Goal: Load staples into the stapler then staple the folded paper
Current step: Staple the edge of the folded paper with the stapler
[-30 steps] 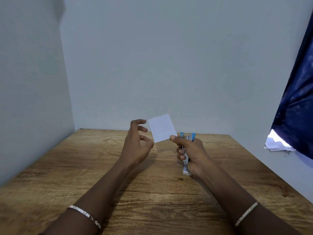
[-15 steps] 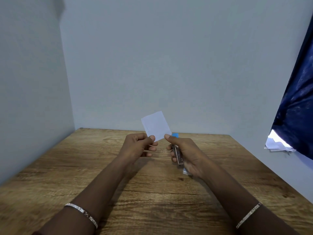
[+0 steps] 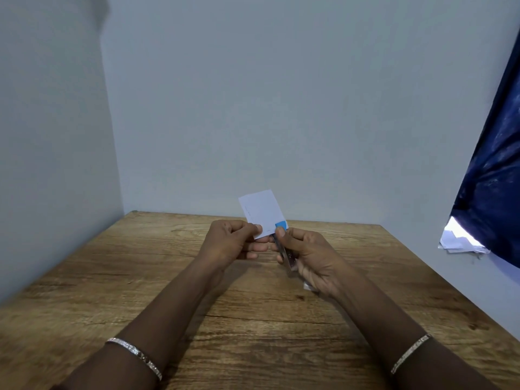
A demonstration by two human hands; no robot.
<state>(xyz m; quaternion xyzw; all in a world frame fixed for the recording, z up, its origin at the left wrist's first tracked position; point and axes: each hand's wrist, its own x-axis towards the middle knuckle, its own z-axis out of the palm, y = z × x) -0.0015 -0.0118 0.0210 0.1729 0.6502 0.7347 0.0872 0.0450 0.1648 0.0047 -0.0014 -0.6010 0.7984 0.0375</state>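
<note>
My left hand pinches the lower corner of the small white folded paper, held upright above the wooden surface. My right hand is closed around the slim metal stapler with the blue tip, its long axis pointing up toward the paper's lower right corner, just touching there.

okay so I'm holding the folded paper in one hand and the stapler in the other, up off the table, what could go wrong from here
1. The left hand pinches the folded paper right beside the stapler nose, so fingertips could get caught when it closes.
2. Only the paper's lower corner meets the stapler, so the staple may land too near the edge or miss.
3. Everything is held in mid-air by the right hand and left, so the paper could shift or unfold during the squeeze.
</note>
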